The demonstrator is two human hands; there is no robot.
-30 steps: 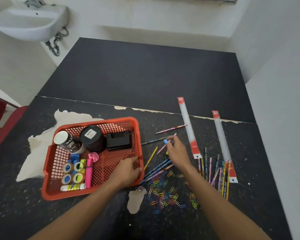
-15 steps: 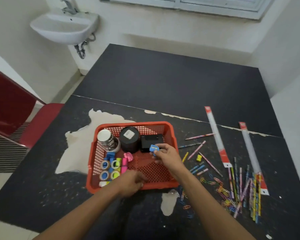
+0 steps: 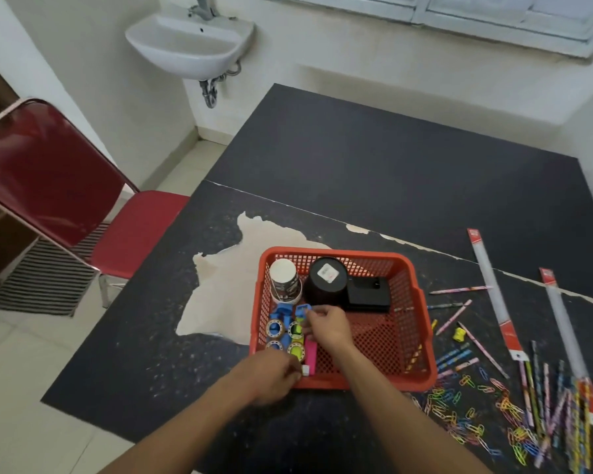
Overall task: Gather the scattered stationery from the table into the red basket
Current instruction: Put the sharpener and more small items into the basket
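The red basket sits on the dark surface, its long axis running away from the person and tilted slightly to the right. Inside it, along the far wall, stand a paper cup, a black cylinder and a black box; along the left wall lie rolls of tape and a pink marker whose long axis points away from the person.

The right hand reaches into the basket from the near side, its fingers pinched narrowly on a small blue sharpener held just over the tape rolls. The left hand rests at the near left corner of the basket, fingers curled against the rim; whether they grip anything cannot be told.

To the right of the basket, still on the surface, lie loose pencils pointing various ways, a small yellow sharpener, a spread of coloured paper clips, and a bundle of pencils lying roughly lengthwise toward the person. Two long packaged rulers lie side by side, apart from each other, their red-labelled ends pointing away from the person and slightly left.

A red chair stands left of the surface, and a white sink hangs on the far wall.
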